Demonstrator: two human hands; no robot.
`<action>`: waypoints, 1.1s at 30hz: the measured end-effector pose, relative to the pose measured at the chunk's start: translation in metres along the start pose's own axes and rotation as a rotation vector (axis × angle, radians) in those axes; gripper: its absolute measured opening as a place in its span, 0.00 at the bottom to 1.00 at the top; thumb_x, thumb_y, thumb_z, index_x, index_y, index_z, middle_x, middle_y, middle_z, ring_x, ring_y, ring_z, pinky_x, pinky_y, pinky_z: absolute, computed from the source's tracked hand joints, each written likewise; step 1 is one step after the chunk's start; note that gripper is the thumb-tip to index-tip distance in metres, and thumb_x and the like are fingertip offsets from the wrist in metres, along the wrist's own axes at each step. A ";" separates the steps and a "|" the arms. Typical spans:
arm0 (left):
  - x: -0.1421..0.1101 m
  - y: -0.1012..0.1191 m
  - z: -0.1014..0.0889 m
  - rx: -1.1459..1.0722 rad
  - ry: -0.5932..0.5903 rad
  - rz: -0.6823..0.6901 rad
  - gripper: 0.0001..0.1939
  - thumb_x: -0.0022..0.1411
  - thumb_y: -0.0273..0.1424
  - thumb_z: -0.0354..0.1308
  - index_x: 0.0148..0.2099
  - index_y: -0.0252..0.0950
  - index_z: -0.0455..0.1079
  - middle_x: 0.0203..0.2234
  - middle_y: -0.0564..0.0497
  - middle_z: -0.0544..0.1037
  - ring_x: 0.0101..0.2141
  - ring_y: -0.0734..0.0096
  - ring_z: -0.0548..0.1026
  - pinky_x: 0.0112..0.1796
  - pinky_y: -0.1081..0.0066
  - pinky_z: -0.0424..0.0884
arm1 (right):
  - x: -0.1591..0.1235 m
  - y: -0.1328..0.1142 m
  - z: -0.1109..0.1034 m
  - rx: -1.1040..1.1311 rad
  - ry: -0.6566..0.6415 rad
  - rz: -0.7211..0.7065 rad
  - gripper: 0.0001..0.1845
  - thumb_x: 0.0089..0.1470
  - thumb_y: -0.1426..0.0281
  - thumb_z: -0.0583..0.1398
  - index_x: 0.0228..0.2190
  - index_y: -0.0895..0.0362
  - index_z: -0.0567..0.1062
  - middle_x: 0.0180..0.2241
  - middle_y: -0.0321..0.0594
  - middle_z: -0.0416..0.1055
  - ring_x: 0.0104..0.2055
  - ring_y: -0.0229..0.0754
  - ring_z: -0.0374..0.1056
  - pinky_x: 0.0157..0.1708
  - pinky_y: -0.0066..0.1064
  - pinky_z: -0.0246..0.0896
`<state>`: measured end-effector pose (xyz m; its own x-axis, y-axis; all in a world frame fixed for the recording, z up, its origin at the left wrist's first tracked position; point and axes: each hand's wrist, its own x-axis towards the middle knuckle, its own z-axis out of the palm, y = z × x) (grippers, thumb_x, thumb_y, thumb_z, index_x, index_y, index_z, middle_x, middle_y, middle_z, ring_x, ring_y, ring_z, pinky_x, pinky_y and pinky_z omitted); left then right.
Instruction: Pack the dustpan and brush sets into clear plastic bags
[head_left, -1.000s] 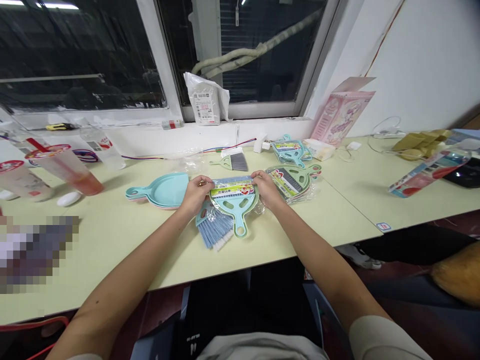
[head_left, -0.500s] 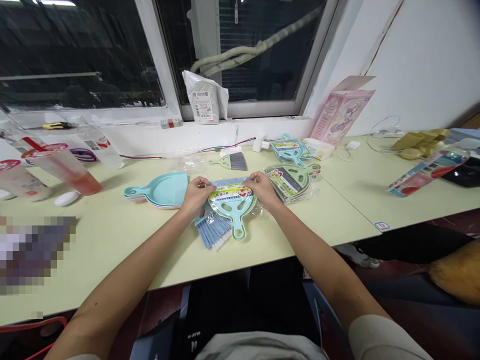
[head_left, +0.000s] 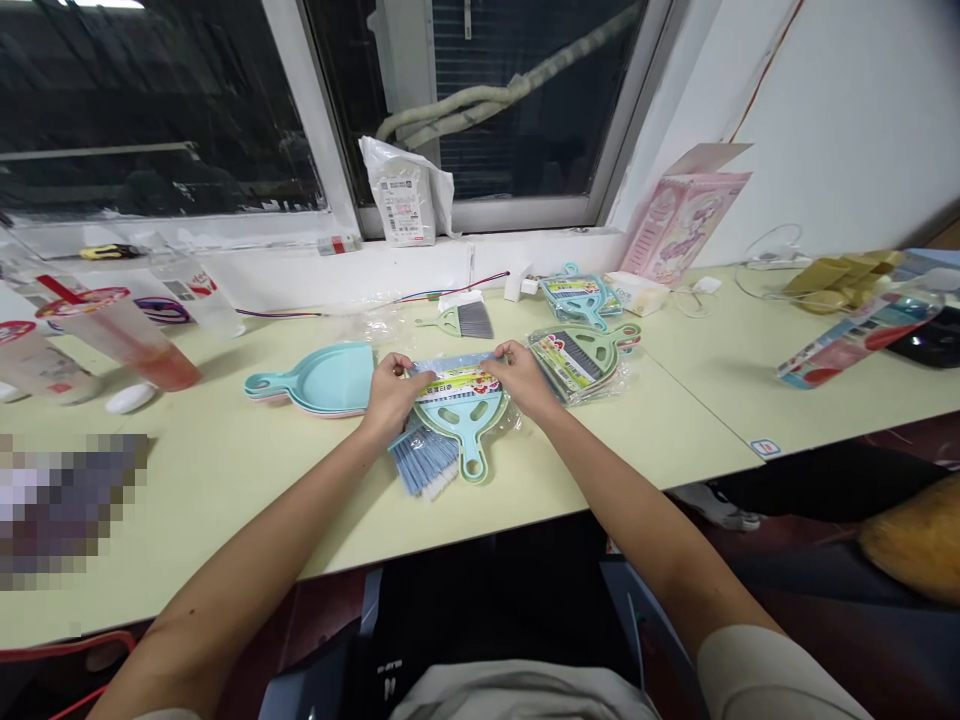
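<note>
Both my hands pinch the top of a clear plastic bag around a dustpan and brush set (head_left: 466, 412), which has a yellow-green printed label and a light blue handle pointing toward me. My left hand (head_left: 391, 398) grips the bag's upper left corner, fingers closed. At the upper right corner, my right hand (head_left: 523, 378) is closed on the same bag. Loose blue brush bristles (head_left: 424, 462) show under the bag's lower left side. Left of my hands lies a stack of dustpans (head_left: 334, 380), light blue on top with pink below.
Bagged sets (head_left: 581, 362) lie right of my hands, with more bagged sets (head_left: 577, 296) behind. A small green-handled brush (head_left: 469, 320) lies near the wall. Drink cups (head_left: 124, 335) stand at left, a pink box (head_left: 679, 225) at back right, and a tilted bottle (head_left: 847, 345) at far right.
My left hand's fingers have shifted slightly inward over the label's left end. The bagged set stays in nearly the same place; the view has moved slightly.
</note>
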<state>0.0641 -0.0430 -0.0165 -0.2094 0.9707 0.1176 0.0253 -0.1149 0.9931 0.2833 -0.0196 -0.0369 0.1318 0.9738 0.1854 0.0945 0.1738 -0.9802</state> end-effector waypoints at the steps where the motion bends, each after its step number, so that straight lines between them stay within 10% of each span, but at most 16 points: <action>1: 0.000 -0.002 0.001 -0.014 -0.001 0.016 0.24 0.43 0.30 0.74 0.37 0.40 0.62 0.31 0.58 0.64 0.27 0.76 0.66 0.28 0.74 0.64 | -0.001 -0.002 -0.001 -0.059 0.005 -0.009 0.17 0.46 0.59 0.69 0.32 0.51 0.68 0.30 0.31 0.64 0.34 0.42 0.62 0.36 0.33 0.61; 7: -0.006 -0.004 0.005 -0.014 0.014 0.125 0.22 0.47 0.30 0.72 0.38 0.40 0.61 0.31 0.57 0.65 0.30 0.73 0.65 0.30 0.74 0.63 | -0.014 -0.031 -0.013 -0.495 0.119 -0.520 0.10 0.55 0.62 0.66 0.39 0.52 0.77 0.56 0.49 0.65 0.62 0.59 0.60 0.65 0.55 0.54; 12: -0.010 -0.003 0.006 0.034 0.041 0.173 0.20 0.49 0.30 0.71 0.39 0.40 0.63 0.31 0.56 0.65 0.31 0.72 0.65 0.32 0.73 0.62 | -0.037 -0.055 0.000 -0.759 -0.193 -0.843 0.11 0.62 0.67 0.61 0.42 0.50 0.84 0.67 0.43 0.61 0.73 0.61 0.46 0.73 0.63 0.38; 33: -0.001 -0.008 0.006 -0.095 0.071 0.194 0.21 0.47 0.28 0.72 0.40 0.39 0.65 0.32 0.55 0.68 0.30 0.72 0.68 0.31 0.72 0.65 | -0.041 -0.053 0.010 -0.930 -0.138 -0.843 0.15 0.67 0.67 0.57 0.43 0.51 0.85 0.66 0.44 0.66 0.72 0.56 0.53 0.74 0.60 0.37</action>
<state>0.0705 -0.0422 -0.0244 -0.2781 0.9116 0.3027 -0.0198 -0.3205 0.9470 0.2633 -0.0677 0.0064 -0.4060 0.6280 0.6639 0.7631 0.6327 -0.1318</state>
